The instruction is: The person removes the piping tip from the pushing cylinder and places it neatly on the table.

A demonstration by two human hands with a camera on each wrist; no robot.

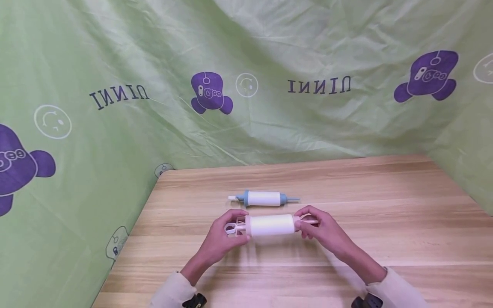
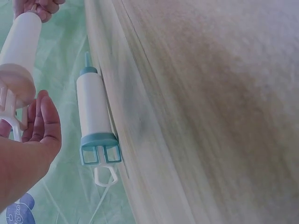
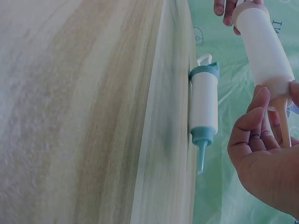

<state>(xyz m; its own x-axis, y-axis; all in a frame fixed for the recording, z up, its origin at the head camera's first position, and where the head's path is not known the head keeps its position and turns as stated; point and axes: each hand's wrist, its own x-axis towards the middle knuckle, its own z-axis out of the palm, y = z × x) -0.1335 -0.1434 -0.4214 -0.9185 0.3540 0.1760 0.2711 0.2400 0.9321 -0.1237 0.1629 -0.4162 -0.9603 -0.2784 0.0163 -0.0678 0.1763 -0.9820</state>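
Above the table, a pink-and-white syringe with a white barrel is held level between both hands. My left hand grips it by the pink collar at its left end, where a white pull handle sticks out between thumb and fingers. At the other end my right hand pinches the pink cap beside the thin nozzle. The right wrist view shows the right fingers curled about the base of that nozzle. Just behind lies a blue-and-white syringe of the same shape, its nozzle pointing right; neither hand touches it.
The wooden table runs back to a green cloth with purple printed figures, which hangs behind it and along both sides. Black straps sit at both wrists, by the pale sleeves.
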